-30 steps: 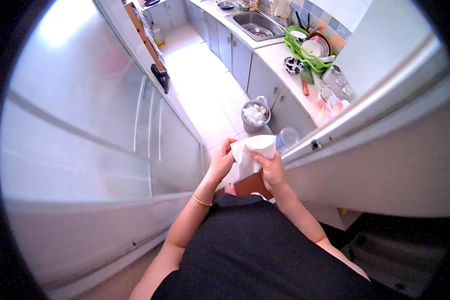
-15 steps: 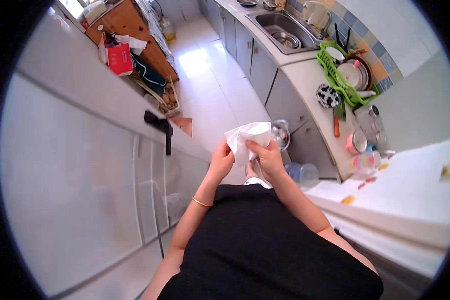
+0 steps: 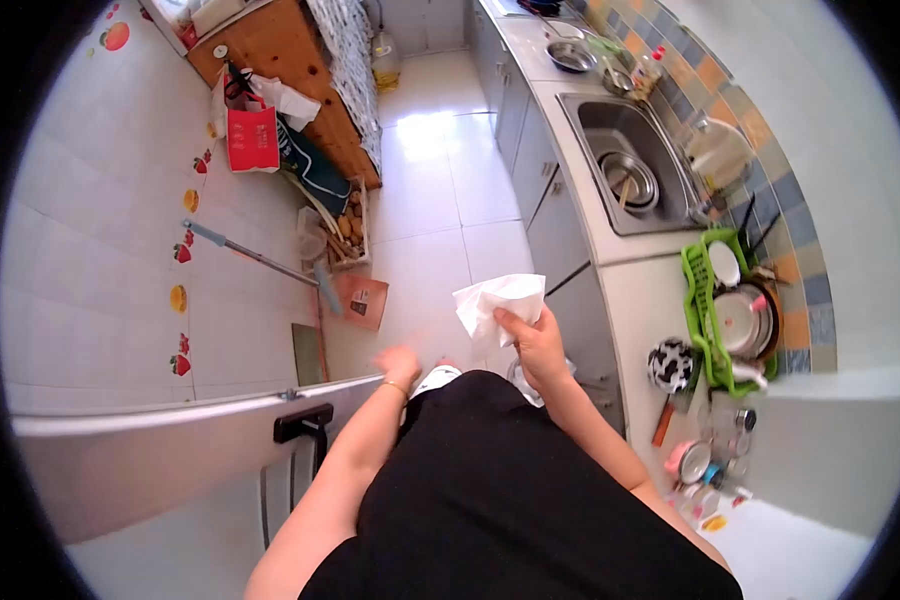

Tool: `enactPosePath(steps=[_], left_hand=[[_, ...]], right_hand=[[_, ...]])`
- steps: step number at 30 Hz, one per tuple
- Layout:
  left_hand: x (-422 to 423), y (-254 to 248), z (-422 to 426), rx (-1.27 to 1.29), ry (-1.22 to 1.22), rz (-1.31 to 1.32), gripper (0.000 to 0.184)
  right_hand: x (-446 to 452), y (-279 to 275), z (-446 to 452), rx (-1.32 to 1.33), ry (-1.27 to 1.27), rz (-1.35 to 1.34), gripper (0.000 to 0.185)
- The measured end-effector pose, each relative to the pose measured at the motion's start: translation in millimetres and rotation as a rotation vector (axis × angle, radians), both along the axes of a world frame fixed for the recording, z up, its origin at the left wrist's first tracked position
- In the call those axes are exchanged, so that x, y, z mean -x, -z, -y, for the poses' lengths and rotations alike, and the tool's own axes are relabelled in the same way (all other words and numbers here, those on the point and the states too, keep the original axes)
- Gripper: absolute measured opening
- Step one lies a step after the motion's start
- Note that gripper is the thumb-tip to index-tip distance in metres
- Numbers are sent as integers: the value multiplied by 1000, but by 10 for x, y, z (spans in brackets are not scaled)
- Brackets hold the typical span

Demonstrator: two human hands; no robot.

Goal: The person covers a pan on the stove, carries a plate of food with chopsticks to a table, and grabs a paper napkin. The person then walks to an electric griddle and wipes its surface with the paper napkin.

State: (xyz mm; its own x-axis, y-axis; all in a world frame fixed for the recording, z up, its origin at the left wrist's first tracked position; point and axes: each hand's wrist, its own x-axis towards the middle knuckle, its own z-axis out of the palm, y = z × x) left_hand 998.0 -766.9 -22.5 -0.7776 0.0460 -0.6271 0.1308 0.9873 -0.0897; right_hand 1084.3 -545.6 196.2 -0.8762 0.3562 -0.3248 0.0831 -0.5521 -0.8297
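My right hand (image 3: 538, 350) is closed on a white tissue (image 3: 497, 298), thumb on top, holding it in front of my body above the floor. The tissue is creased and partly folded, and its lower end hangs loose. My left hand (image 3: 398, 364), with a gold bangle (image 3: 396, 387) at the wrist, is beside the edge of the white door (image 3: 200, 425). Motion smears its fingers, so I cannot tell whether they touch the door. A black door handle (image 3: 303, 424) sits to the left of that forearm.
On the right, a counter holds a steel sink (image 3: 630, 165), a green dish rack (image 3: 705, 310) and an orange-handled tool (image 3: 662, 423). Along the left wall stand a long-handled tool (image 3: 260, 258), a red bag (image 3: 253, 138) and a vegetable crate (image 3: 350, 225). Tiled floor (image 3: 420, 250) runs between.
My left hand has let go of the tissue and moved left and down to the door edge. The right hand keeps the tissue. The view has moved forward into the kitchen.
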Motion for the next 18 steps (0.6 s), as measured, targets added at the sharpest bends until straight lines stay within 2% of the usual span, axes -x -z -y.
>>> enactPosePath(steps=[3, 5, 8, 12, 18], left_hand=[[157, -149, 265, 328, -54, 138, 47], [357, -296, 446, 219, -255, 328, 48], [572, 301, 818, 204, -360, 405, 47], [792, 31, 840, 67, -409, 443, 46], [788, 198, 951, -22, -566, 507, 41]], right_hand=[[506, -28, -131, 12, -54, -14, 31], [875, -36, -232, 9, -94, -13, 32], [1466, -45, -291, 25, -165, -8, 33], [2308, -87, -219, 33, -336, -40, 31], [3294, -129, 80, -5, -602, -61, 33]])
